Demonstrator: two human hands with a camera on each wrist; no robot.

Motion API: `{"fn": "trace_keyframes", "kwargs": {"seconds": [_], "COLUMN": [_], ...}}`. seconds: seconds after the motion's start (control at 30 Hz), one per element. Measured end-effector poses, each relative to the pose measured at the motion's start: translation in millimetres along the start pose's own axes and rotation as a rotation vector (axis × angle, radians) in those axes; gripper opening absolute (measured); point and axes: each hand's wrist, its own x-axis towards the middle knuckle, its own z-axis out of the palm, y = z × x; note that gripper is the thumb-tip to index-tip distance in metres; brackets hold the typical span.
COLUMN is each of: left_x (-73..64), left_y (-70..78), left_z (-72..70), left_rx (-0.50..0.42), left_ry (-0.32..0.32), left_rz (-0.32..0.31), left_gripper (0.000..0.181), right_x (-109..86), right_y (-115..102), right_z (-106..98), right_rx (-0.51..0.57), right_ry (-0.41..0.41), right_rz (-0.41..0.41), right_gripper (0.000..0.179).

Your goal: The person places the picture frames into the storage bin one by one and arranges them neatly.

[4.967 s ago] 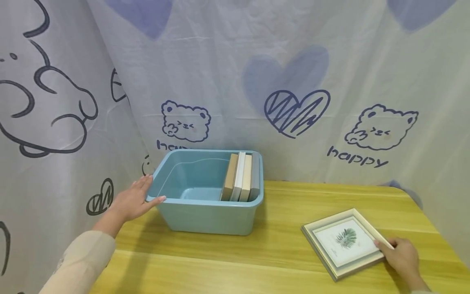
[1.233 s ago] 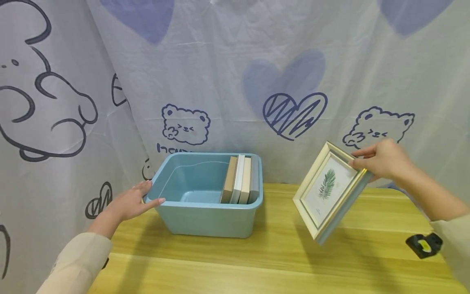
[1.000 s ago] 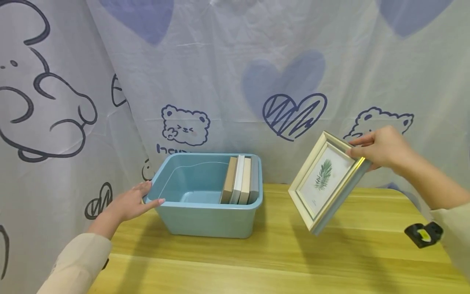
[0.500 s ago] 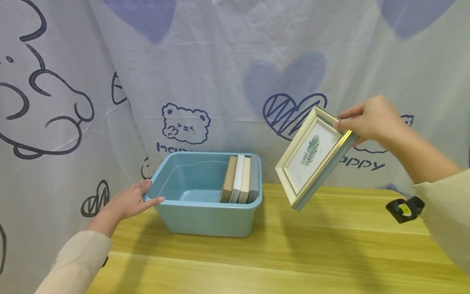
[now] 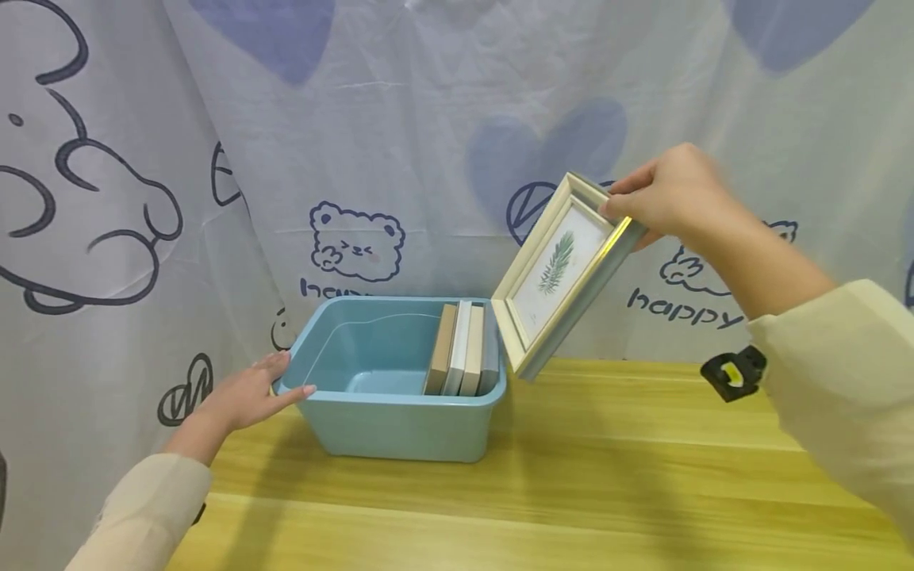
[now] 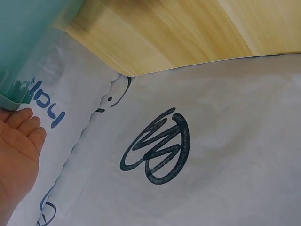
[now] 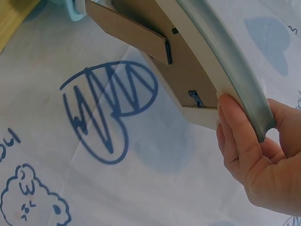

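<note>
My right hand (image 5: 671, 190) pinches a cream picture frame (image 5: 510, 329) by its upper right edge, thumb on the front and fingers behind. The frame, with a green leaf print (image 5: 557, 263), hangs tilted in the air, its lower corner overlapping the right rim of a light blue plastic bin (image 5: 400, 428) in the head view. In the right wrist view its brown back (image 7: 183, 84) shows a stand leg (image 7: 129, 30) swung out. My left hand (image 5: 246, 396) rests on the bin's left front corner, fingers extended along the rim.
Several flat frame-like things (image 5: 457, 349) in brown, white, cream and grey stand on edge at the bin's right side. The bin sits on a yellow wood-grain table (image 5: 607, 476). A printed curtain (image 5: 428, 119) hangs behind and to the left. A black wrist device (image 5: 734, 373) shows by the right sleeve.
Five seconds ago the picture frame lay on the table at the right under my right hand. Since then it has been lifted and carried left to the bin. My left hand stays on the rim.
</note>
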Motion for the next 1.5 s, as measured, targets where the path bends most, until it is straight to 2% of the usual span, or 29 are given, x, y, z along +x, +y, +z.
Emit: {"fn": "trace_keyframes", "kwargs": {"seconds": [0.43,0.67,0.9,1.1,1.2,1.37,1.5], "left_x": [0.7,-0.9,-2.5,-3.5,-3.7,-4.2,-3.8], "left_y": [-6.6,-8.2,-8.6,-7.0,-6.5,-6.4,-6.3], "left_z": [5.0,5.2,6.7,7.6,7.6,6.3,6.4], "left_rx": [0.002,-0.001,-0.003,-0.005,-0.008,-0.014,-0.016], "left_ry": [0.027,0.032,0.047,0.045,0.043,0.04,0.034], "left_rz": [-0.001,-0.013,-0.017,-0.027,-0.023,-0.009,-0.008], "left_gripper": [0.089,0.09,0.089,0.09,0.09,0.089,0.089], "right_x": [-0.1,6.1,14.0,20.0,20.5,19.7,17.9], "right_y": [-51,-67,-67,-60,-56,-50,-45], "right_z": [33,57,87,114,128,152,169], "right_rx": [0.183,0.239,0.336,0.435,0.441,0.443,0.392], "right_ry": [0.007,0.005,-0.009,-0.004,0.014,0.05,0.102], "right_rz": [-0.014,-0.006,0.0,0.06,0.081,0.034,-0.014], "right_gripper": [0.036,0.033,0.032,0.034,0.036,0.037,0.034]}}
